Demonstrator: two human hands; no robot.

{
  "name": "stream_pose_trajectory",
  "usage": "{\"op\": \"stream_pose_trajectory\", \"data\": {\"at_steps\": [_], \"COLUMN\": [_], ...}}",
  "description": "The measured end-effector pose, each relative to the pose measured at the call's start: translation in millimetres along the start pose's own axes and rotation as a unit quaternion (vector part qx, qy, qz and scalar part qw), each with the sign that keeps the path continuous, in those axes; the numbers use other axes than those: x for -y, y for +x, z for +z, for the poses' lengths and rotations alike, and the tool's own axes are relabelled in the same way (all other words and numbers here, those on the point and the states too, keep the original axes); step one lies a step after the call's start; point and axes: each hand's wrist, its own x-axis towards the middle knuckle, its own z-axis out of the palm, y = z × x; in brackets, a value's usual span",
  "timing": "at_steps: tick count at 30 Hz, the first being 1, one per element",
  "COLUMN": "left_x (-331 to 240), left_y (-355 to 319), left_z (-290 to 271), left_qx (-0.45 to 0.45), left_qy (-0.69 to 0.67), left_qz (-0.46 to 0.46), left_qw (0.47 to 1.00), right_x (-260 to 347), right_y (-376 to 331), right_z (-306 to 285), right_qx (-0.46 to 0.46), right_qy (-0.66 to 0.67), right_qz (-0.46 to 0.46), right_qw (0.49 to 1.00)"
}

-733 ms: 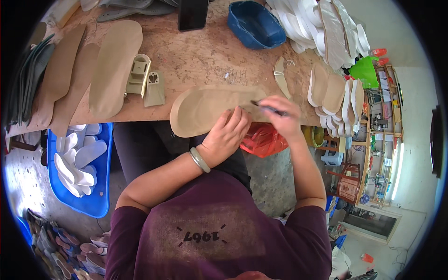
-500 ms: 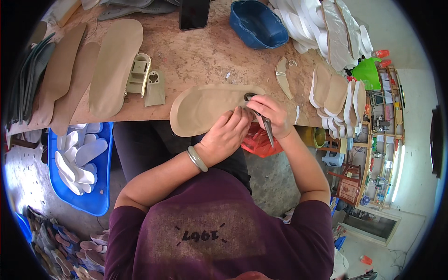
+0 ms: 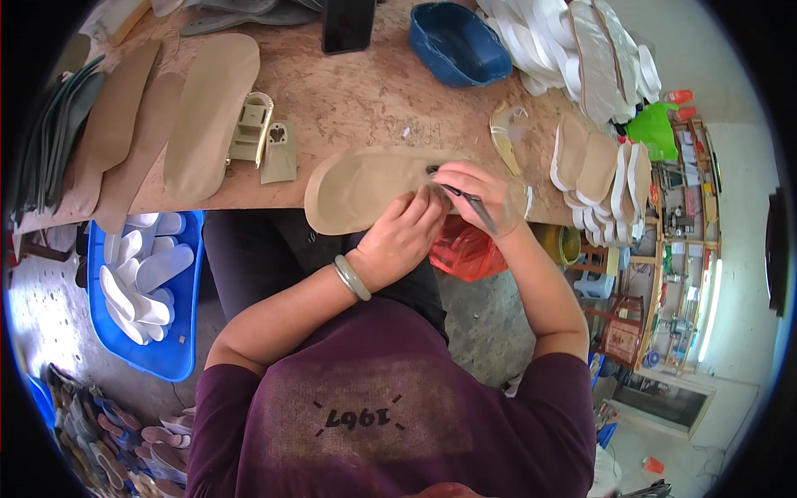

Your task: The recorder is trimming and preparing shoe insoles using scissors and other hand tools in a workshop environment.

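A beige insole (image 3: 353, 187) lies at the near edge of the wooden table, its toe end to the left. Bent over its near edge, the fingers of my left hand (image 3: 397, 236) are closed on it, close to the narrower end. My right hand (image 3: 480, 197) is closed around a pair of dark scissors (image 3: 478, 210) beside my left fingertips, over that same end. The blades slant down toward my right wrist, and a dark handle loop shows past the fingers. My right fingers hide part of the insole's right end.
More beige insoles (image 3: 214, 116) lie left of cream plastic pieces (image 3: 251, 129). A dark blue basin (image 3: 457, 50), a phone (image 3: 348, 25) and stacked white-edged soles (image 3: 596, 158) stand farther off. Below the table are a blue crate (image 3: 184, 332) of white insoles and a red bag (image 3: 469, 253).
The scissors have turned slightly in my right hand, and that hand has moved a little to the left. My left hand stays on the insole. The whole view has shifted slightly.
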Motion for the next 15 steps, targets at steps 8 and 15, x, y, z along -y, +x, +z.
{"op": "stream_pose_trajectory", "data": {"at_steps": [8,15], "left_x": [-0.8,0.2], "left_y": [1.8,1.6], "left_z": [0.5,2.3], "left_qx": [0.006,-0.002], "left_qy": [0.007,-0.013], "left_qz": [-0.017,-0.01], "left_qw": [1.0,1.0], "right_x": [-13.8,-12.1], "right_y": [-9.7,-4.3], "right_z": [-30.6,-13.3], "right_qx": [-0.13,-0.003], "right_qy": [0.188,0.044], "right_qz": [0.233,0.246], "right_qw": [0.945,0.968]}}
